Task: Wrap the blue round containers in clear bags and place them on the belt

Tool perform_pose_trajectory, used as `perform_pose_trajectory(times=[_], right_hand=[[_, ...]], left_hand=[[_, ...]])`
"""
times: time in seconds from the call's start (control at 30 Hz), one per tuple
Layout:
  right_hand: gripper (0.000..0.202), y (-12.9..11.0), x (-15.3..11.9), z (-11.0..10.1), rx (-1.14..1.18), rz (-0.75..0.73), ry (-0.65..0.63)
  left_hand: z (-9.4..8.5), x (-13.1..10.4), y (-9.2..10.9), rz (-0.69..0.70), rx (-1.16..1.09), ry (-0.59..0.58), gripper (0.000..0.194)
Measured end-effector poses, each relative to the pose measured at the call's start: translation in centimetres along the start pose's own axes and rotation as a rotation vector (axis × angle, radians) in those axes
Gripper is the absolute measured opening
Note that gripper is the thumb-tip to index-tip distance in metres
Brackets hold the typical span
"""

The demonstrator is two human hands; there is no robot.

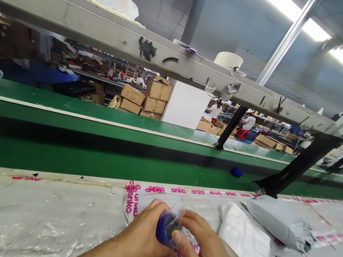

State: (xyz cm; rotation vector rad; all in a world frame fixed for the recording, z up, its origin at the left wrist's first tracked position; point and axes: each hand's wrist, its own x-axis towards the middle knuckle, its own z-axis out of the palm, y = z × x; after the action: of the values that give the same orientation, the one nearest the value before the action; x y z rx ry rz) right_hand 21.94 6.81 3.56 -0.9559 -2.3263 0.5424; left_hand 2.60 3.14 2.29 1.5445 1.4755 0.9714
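My left hand is wrapped around a small blue round cup-like piece with a dark inside, its opening turned to the right. My right hand is at that opening, thumb and fingers curled around a bit of clear plastic film, which is blurred. What lies inside the blue piece cannot be made out. Both hands are above the plastic-covered bench, which has pink-printed tape along its edge. To the right of my right hand lie a white packet and a grey plastic bag.
Behind the bench runs a green conveyor belt carrying another blue piece. Black posts support a long overhead shelf. Farther back are stacked cardboard boxes and two seated people at work.
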Motion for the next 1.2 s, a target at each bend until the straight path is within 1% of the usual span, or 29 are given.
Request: perform_pose_trajectory(times=[0.07,0.1,0.17,0.23,0.27,0.37,0.43,0.5,0.6,0.7,0.77,0.87,0.93,1.03,1.07,1.13,1.17,1.2], right_hand=[[0.034,0.1,0.0,0.5,0.051,0.056,-0.039],[0.03,0.1,0.0,0.6,0.08,0.072,-0.048],[0.023,0.0,0.2,0.9,0.169,0.092,-0.052],[0.028,-0.3,0.3,1.0,0.292,0.119,-0.053],[0.03,-0.4,0.4,1.1,0.347,0.134,-0.047],[0.031,-0.6,0.5,1.3,0.427,0.159,0.0],[0.03,-0.5,0.5,1.7,0.413,0.165,0.046],[0.029,-0.2,0.2,2.3,0.363,0.148,0.099],[0.025,0.3,-0.1,3.2,0.281,0.069,0.16],[0.023,0.4,-0.2,3.6,0.244,0.033,0.19],[0.023,0.2,0.1,3.3,0.228,0.023,0.233],[0.027,-0.1,0.7,2.3,0.221,0.0,0.279],[0.028,-0.3,1.0,1.5,0.238,-0.014,0.275],[0.025,-0.5,1.0,0.6,0.262,-0.045,0.274],[0.024,-0.4,0.9,0.3,0.26,-0.039,0.304],[0.02,0.0,0.7,-0.1,0.25,0.02,0.386],[0.018,0.3,0.5,-0.2,0.251,0.062,0.405],[0.025,0.6,0.4,-0.2,0.261,0.101,0.384]], left_hand=[[0.1,-0.1,0.2,-0.009,0.002,0.02,0.045],[0.2,-0.1,0.3,-0.016,-0.002,0.029,0.047],[0.2,-0.1,0.4,-0.023,-0.025,0.047,0.058],[0.2,-0.1,0.4,-0.017,-0.051,0.053,0.069],[0.2,-0.1,0.4,-0.006,-0.06,0.048,0.07],[0.3,-0.2,0.4,0.039,-0.084,0.041,0.066],[0.4,-0.2,0.4,0.041,-0.135,0.052,0.068],[0.5,-0.3,0.6,0.028,-0.224,0.037,0.067],[0.6,-0.4,0.7,0.041,-0.33,-0.016,0.052],[0.5,-0.4,0.4,0.022,-0.331,-0.022,0.042],[0.6,-0.4,0.2,-0.009,-0.278,-0.007,0.041],[0.7,-0.3,-0.1,-0.053,-0.19,0.023,0.043],[0.7,-0.3,0.0,-0.06,-0.162,0.029,0.043],[0.7,-0.3,0.1,-0.035,-0.131,0.043,0.044],[0.6,-0.3,0.1,-0.026,-0.121,0.051,0.045],[0.5,-0.3,0.0,-0.016,-0.115,0.061,0.044],[0.5,-0.2,-0.1,-0.014,-0.112,0.063,0.044],[0.5,-0.2,-0.2,-0.008,-0.105,0.067,0.044]])
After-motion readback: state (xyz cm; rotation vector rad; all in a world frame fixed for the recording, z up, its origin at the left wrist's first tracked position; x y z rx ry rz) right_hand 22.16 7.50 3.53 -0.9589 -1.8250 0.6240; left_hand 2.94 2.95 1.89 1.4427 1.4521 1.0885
